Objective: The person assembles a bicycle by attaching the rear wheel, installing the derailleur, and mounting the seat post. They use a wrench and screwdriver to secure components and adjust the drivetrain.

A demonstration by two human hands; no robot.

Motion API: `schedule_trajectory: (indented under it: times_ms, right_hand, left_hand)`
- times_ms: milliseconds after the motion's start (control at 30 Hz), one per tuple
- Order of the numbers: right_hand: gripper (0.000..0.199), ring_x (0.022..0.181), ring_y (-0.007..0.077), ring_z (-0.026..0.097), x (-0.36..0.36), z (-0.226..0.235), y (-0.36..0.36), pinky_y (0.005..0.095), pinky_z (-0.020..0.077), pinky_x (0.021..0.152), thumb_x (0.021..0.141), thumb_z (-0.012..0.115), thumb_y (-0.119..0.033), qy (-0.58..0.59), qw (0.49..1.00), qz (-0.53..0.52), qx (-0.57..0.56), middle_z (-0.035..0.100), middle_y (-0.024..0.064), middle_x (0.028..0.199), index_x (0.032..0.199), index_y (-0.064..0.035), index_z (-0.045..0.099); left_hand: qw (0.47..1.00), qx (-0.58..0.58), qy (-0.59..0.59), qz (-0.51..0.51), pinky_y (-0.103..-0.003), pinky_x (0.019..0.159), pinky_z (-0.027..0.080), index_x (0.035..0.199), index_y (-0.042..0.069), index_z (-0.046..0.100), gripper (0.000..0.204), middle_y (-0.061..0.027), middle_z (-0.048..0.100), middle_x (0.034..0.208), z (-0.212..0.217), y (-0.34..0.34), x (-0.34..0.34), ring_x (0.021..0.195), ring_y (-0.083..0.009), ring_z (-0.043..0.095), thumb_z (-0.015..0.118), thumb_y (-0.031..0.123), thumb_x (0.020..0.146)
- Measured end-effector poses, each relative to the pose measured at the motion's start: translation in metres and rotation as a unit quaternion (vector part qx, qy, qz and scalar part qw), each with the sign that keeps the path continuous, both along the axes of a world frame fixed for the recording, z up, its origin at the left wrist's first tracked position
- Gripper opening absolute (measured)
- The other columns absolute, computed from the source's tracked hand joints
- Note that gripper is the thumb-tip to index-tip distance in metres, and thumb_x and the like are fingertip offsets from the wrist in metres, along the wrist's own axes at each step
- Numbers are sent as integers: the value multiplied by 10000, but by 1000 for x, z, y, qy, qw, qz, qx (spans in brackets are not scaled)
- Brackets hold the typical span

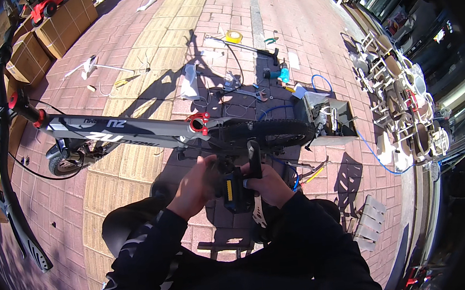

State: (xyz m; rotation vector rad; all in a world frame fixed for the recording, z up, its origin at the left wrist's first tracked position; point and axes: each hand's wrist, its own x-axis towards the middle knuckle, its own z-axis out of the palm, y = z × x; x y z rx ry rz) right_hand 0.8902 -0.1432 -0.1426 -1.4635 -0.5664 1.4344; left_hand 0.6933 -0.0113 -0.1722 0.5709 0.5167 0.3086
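Observation:
A grey bicycle frame (125, 133) with red fittings stands across in front of me, its rear wheel (265, 134) to the right. Between my hands, close to the bike's near side, is a black blocky thing with a yellow strip (229, 190); its kind is unclear. My right hand (273, 184) is closed around its right side, beside a dark upright rounded part (254, 158). My left hand (194, 188) is at its left, with bent fingers by a dark round part; blur and shadow hide the fingertips' contact. The seat tube's red clamp (199, 123) shows no saddle.
Handlebars (5, 139) hang at the left. A metal box of parts (330, 116) is beside the rear wheel. A teal power tool (279, 74), wrenches (252, 91) and yellow tape (234, 36) lie beyond the bike. Cartons (67, 26) stand far left; child seats (401, 95) line the right.

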Motion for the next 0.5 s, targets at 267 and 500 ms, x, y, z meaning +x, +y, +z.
schedule_trajectory:
  times_ms: [267, 500]
  right_hand:
    - [298, 927, 166, 697, 4, -22, -5, 308, 581, 820, 922, 599, 13, 200, 976, -82, 36, 683, 76, 1056, 1219, -16, 594]
    - [360, 850, 216, 689, -5, -30, -5, 359, 576, 717, 1078, 393, -336, 192, 980, -51, 2, 694, 81, 1021, 1254, -92, 590]
  left_hand:
    - [974, 176, -73, -120, -404, 952, 559, 1655, 194, 46, 1038, -169, 554, 1427, 29, -4, -9, 1245, -286, 618, 759, 107, 906]
    - [828, 519, 174, -121, -387, 1008, 503, 1625, 101, 215, 1098, -152, 616, 1318, 40, -5, -2, 1197, -230, 610, 892, 205, 767]
